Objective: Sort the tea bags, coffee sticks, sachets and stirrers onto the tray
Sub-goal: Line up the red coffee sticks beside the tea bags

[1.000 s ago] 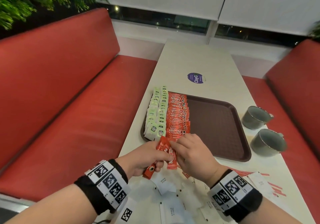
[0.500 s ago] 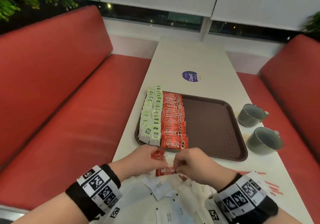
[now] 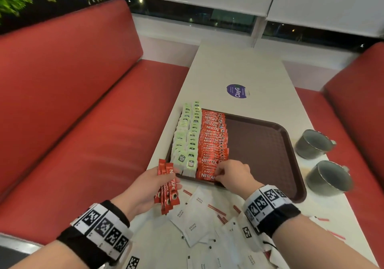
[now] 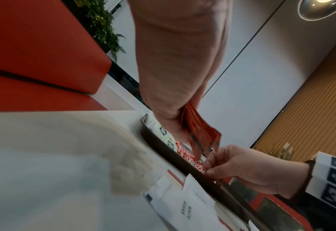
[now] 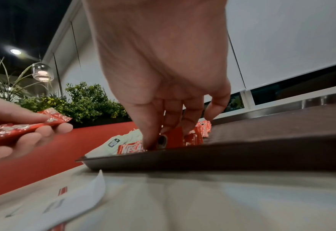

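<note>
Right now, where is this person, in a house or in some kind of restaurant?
Probably a café or canteen booth, not a house: red padded bench seats flank a long white table, and a brown plastic serving tray holds rows of red coffee sticks, with white sugar sachets nearby.

dim warm indoor light | ceiling lamps glare | wrist views blurred, edges warped

Glossy foil coffee sticks (image 3: 214, 142), matt paper sachets (image 3: 194, 216), textured plastic tray (image 3: 264, 148), dull metal cups (image 3: 329, 178).
</note>
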The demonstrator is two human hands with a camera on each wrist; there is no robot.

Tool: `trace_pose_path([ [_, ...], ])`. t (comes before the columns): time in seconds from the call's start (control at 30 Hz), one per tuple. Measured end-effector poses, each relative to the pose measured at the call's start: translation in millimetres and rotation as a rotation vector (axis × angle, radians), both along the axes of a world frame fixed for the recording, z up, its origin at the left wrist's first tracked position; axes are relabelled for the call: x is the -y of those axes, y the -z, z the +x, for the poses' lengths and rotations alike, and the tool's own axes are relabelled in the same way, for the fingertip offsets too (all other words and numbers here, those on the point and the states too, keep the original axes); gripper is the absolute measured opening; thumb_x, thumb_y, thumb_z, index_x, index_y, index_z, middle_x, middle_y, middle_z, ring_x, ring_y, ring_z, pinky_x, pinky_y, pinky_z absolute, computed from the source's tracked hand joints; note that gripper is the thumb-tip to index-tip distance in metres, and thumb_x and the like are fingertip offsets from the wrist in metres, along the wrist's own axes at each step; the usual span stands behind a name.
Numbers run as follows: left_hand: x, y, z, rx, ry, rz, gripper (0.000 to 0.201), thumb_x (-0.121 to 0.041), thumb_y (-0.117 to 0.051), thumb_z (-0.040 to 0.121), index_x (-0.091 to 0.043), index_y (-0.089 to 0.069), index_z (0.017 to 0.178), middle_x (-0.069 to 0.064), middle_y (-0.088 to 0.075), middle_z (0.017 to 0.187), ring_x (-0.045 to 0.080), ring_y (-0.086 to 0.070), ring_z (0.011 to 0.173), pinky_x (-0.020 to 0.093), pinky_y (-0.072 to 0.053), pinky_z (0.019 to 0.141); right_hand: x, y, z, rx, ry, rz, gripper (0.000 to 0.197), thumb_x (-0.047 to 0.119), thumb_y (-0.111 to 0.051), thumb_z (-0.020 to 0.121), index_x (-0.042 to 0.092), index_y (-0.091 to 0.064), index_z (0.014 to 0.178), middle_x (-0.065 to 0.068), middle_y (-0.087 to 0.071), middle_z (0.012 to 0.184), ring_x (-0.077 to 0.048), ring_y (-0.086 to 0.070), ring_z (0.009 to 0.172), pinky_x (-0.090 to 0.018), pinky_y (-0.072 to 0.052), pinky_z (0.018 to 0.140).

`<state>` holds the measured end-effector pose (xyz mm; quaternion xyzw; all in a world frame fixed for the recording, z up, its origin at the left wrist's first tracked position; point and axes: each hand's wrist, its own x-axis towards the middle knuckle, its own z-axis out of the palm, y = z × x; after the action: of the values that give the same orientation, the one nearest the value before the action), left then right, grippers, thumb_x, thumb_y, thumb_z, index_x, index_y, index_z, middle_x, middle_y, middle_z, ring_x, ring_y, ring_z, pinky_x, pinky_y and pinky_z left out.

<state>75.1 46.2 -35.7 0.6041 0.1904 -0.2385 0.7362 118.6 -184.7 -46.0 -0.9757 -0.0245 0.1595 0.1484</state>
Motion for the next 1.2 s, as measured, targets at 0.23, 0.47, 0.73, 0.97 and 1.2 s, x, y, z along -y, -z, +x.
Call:
trace_pose_path([
  [0.23,6.7,-0.1,1.6,-0.007,-0.054,-0.013,0.013,-0.009,-0.054,0.095,-0.009,-0.062,0.105,0.015,-0.071,0.096,0.026,-0.066,0.087,0.041,-0.052,0.082,-4.8,1.6,5.2,-0.006,-0.032,-0.135,0.016,0.018,-0.052,0.090,0.026,-0.064,0.083,0.008,-0.064,0.090,-0.019,-0.054,0.092,-0.037,-0.027,0.083],
  [0.47,22.1,0.7,5.5,-0.046,-0.044,-0.051,0.017,-0.017,-0.055,0.095,-0.015,-0.063,0.110,0.010,-0.071,0.106,0.025,-0.063,0.105,0.047,-0.046,0.099,-6.2,-2.5,2.9,0.022,-0.047,-0.137,0.017,0.018,-0.047,0.090,0.027,-0.057,0.080,0.006,-0.063,0.088,-0.020,-0.054,0.090,-0.037,-0.027,0.086],
  [0.73,34.0,-7.0,11.5,-0.043,-0.049,-0.107,0.012,-0.015,-0.053,0.096,-0.019,-0.062,0.102,0.003,-0.071,0.099,0.018,-0.065,0.093,0.034,-0.051,0.078,-7.6,-6.3,-4.9,0.076,-0.046,-0.122,0.017,0.027,-0.051,0.091,0.029,-0.047,0.075,0.008,-0.055,0.088,-0.018,-0.051,0.091,-0.038,-0.030,0.088],
  [0.97,42.1,-10.6,11.8,-0.020,-0.031,-0.145,0.016,-0.013,-0.050,0.097,-0.016,-0.061,0.108,0.005,-0.070,0.100,0.021,-0.066,0.091,0.037,-0.056,0.070,-21.9,-21.2,-14.4,0.008,0.037,0.500,0.018,0.037,-0.064,0.088,0.022,-0.067,0.079,0.009,-0.064,0.075,-0.002,-0.055,0.068,-0.012,-0.041,0.062],
  [1.2,52.0,-14.0,10.5,0.021,0.022,-0.144,0.019,-0.020,-0.052,0.096,-0.018,-0.062,0.112,0.007,-0.071,0.106,0.024,-0.066,0.099,0.039,-0.053,0.085,-31.4,-28.6,-15.0,-0.072,0.092,0.638,0.011,0.019,-0.073,0.083,0.014,-0.067,0.075,0.005,-0.060,0.067,-0.005,-0.051,0.059,-0.018,-0.043,0.061],
])
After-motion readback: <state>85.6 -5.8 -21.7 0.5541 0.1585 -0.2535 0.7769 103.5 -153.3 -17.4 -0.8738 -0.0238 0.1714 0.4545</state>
